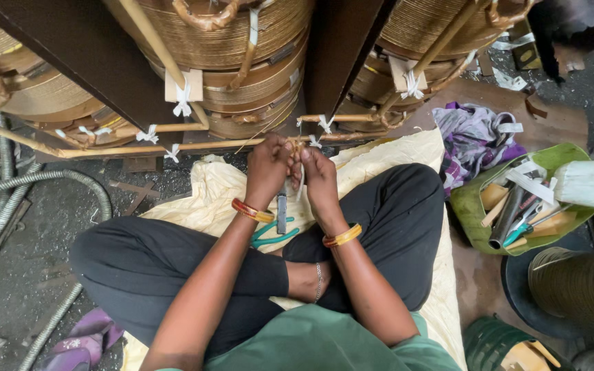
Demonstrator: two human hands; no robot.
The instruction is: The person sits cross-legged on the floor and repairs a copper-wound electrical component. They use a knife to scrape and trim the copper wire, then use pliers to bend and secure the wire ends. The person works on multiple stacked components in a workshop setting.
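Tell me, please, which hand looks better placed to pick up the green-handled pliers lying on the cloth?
Probably the left hand: the green-handled pliers lie just below its wrist, on the cloth. The right hand sits slightly farther away. Both hands are together at the tie.

Both bare forearms reach far forward from the body and draw together toward the middle. The left hand [267, 170] and the right hand [320, 174] are raised side by side, just touching, backs toward the camera, fingers curled in and pinched together. Each wrist carries bangles.
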